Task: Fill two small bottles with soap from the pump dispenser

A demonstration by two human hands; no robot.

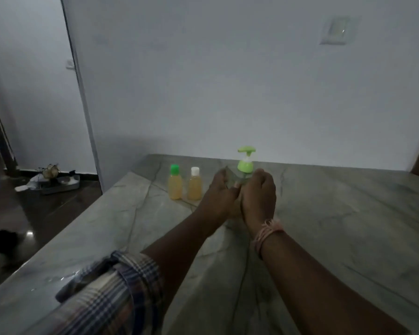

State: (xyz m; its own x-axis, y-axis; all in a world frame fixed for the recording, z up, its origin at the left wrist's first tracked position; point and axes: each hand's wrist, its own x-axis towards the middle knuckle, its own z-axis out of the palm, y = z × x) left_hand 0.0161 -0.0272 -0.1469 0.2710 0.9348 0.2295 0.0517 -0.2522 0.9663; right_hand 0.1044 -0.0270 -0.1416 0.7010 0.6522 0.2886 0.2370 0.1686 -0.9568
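Note:
Two small bottles of yellowish liquid stand side by side on the grey stone counter (336,213): one with a green cap (175,182), one with a white cap (195,184). Just right of them is the clear pump dispenser (245,163) with its green pump head upright. My left hand (221,192) and my right hand (259,194) wrap around the dispenser's clear body from either side, hiding most of it. Both small bottles are capped and stand apart from my hands.
A white wall rises right behind the counter. The counter's left edge drops to a dark floor, where a tray with clutter (56,182) lies near the wall corner. A wall switch plate (338,30) sits high on the right.

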